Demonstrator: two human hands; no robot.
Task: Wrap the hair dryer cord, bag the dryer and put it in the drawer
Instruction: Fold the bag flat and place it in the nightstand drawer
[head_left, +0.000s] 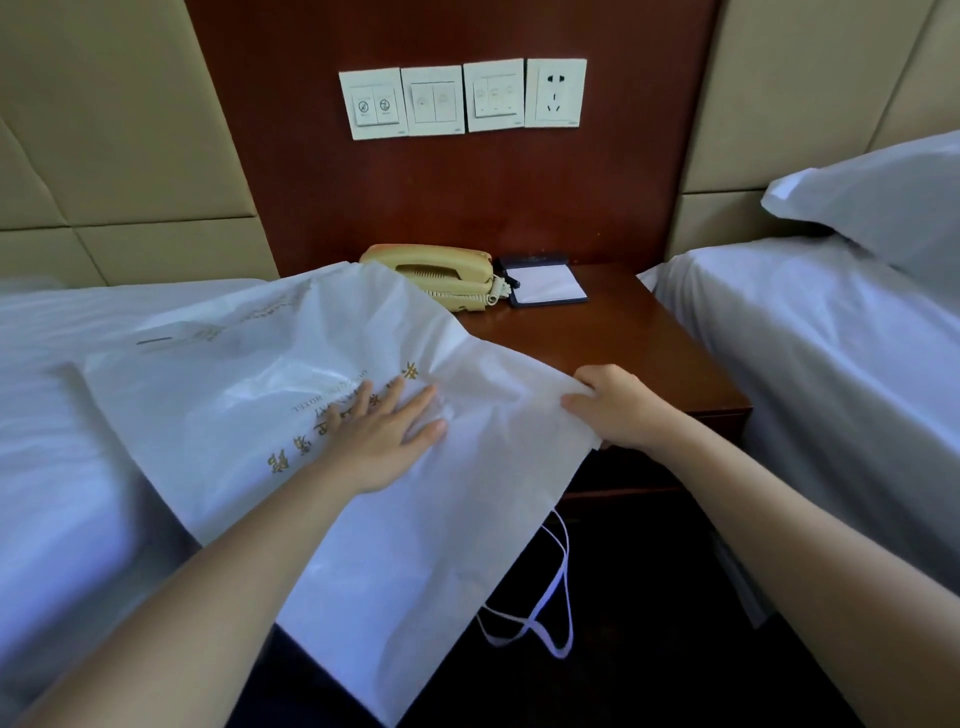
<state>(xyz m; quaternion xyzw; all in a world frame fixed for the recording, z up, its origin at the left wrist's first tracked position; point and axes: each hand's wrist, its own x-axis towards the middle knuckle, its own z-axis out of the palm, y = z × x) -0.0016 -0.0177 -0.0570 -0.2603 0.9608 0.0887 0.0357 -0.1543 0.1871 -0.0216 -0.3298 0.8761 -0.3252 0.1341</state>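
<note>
- White bag (249, 395), gold lettering up, lies spread from the left bed (52, 415) at 9 o'clock onto the tabletop (623, 332) at 12 o'clock.
- Left grip (384, 441): released, fingers straight, palm pressing flat on the bag near its middle.
- Right grip (618, 410): grasping the bag's edge at 3 o'clock of the left one, fingers curled round a fold, just over the tabletop's front edge.
- Hair dryer: not visible. I cannot tell whether it is inside the bag.
- Drawstring (550, 597) hangs loose off the bag toward 6 o'clock, into the dark gap between the beds.
- Judgement: the step in hand looks like readying the bag, i.e. finding and parting its mouth.
- To do it well: use my left palm as the anchor, pull the fold outward toward 3 o'clock so the layers separate, and look for the mouth on the drawstring side.
- Phone (431, 270) and notepad (545, 283) sit at 12 o'clock, the phone touching the bag's far edge; I should not sweep cloth into them.
</note>
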